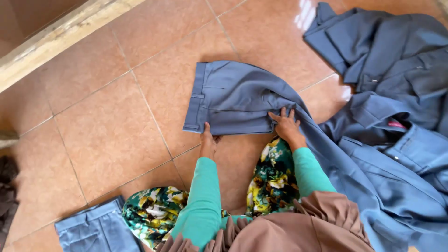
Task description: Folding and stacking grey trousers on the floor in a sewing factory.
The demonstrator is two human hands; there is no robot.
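From the head view, we see a pair of blue trousers [235, 98] lying flat on the tiled floor [107, 135] just above centre, the waistband turned to nine o'clock and the legs trailing off toward four o'clock. Our left hand [208, 140] rests at the lower edge of the waistband, fingers curled in with the thumb on the cloth; it seems to pin that edge so the fabric stays put. Our right hand [286, 125] lies at three o'clock from the left one, fingers spread wide and pressed flat on a fold of the trouser leg, holding the crease down rather than gripping it.

At one to four o'clock, a heap of blue garments [396, 93] crowds the right side and touches the trailing leg, so there is little room there. At seven o'clock, another folded blue piece [95, 228] lies apart. The widest bare floor spreads from nine to eleven o'clock, up to a pale ledge [60, 35]. Our floral skirt [273, 177] sits just below both hands.
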